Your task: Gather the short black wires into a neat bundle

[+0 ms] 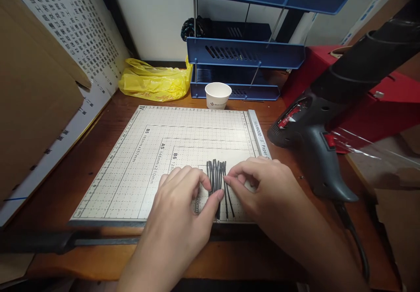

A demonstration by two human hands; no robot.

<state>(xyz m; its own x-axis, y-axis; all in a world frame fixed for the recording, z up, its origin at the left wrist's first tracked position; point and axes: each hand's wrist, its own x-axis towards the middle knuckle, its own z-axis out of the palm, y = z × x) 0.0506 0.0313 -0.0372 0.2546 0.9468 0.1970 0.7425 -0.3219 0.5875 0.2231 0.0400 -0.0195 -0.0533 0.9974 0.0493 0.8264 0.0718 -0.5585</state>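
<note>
- On the gridded cutting board (124, 169), in the head view, a bunch of thin black strands (216, 176) is lying near the front edge, running roughly away from me.
- My left hand (179, 209) is grasping the bunch, forefinger along its left side and thumb over its right part, enclosing most of the strands between them.
- My right hand (272, 191) is pinching lightly at the right side of the bunch, thumb and forefinger close together near the far ends; how many strands it is catching, I cannot tell.
- Two strands are slanting away from the rest at the near end, to the right of my left thumb; the far ends are standing slightly uneven.
- Handling, my judgement: each strand is probably weighing almost nothing, straight and fairly stiff but bendable; smooth sides would let single pieces slide or roll out of the bunch.
- Hold, my judgement: fingertips across the whole width, about mid-length, are suiting the bunch; a strand at the edge is better taken near its end. Hard squeezing is risking a kink or a fan-out.
- Behind the board a white paper cup (218, 99) is standing upright; a yellow plastic bag (154, 82) is lying left of the blue tray rack (246, 53).
- To my right a black pistol-shaped tool (323, 112) is resting beside the board, near a red box (390, 99).
</note>
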